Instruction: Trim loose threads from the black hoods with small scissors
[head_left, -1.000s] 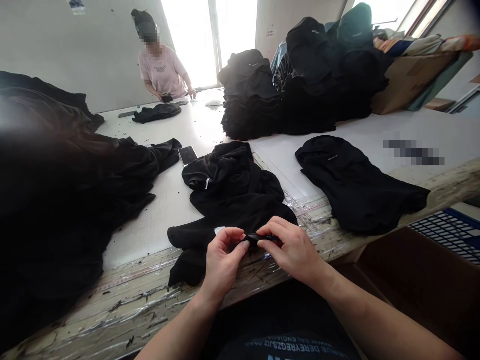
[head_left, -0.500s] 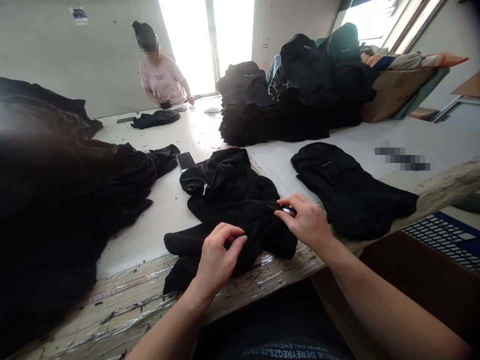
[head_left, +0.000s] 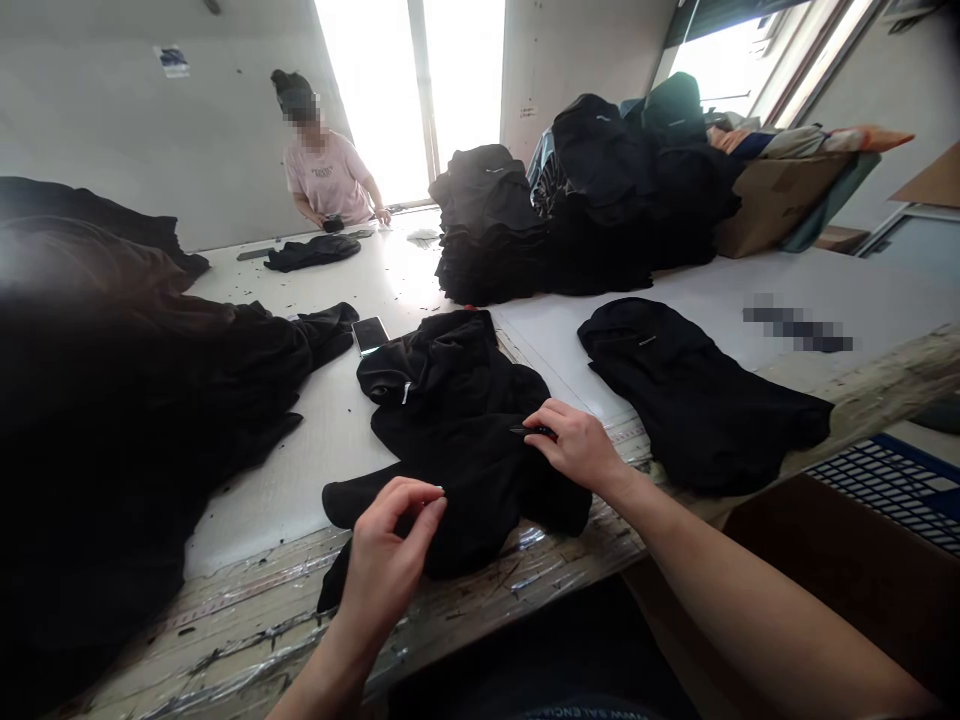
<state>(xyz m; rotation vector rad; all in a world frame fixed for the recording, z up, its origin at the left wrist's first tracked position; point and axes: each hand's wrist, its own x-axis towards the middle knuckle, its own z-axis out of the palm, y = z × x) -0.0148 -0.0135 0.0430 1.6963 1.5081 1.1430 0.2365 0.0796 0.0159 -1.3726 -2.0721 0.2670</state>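
A rumpled black garment (head_left: 465,420) with a small white tag lies on the table in front of me. Over its lower left part is my left hand (head_left: 394,540), thumb and index fingertips pinched together; what lies between them, if anything, is too small to make out. My right hand (head_left: 574,440) is closed around a small dark pointed tool (head_left: 534,431), its tip toward the left, just over the garment's right side. Right of that hand a folded black garment (head_left: 697,390) with a small light logo lies flat.
A big heap of black cloth (head_left: 112,420) fills the left side. Stacked black garments (head_left: 540,220) and a cardboard box (head_left: 780,200) stand at the back. A phone (head_left: 370,336) lies beyond the garment. Across the table stands a person (head_left: 330,180) in a pink shirt.
My left hand has moved left and toward me, still pinched. My right hand has shifted left and slightly down with the tool. The view has tilted slightly.
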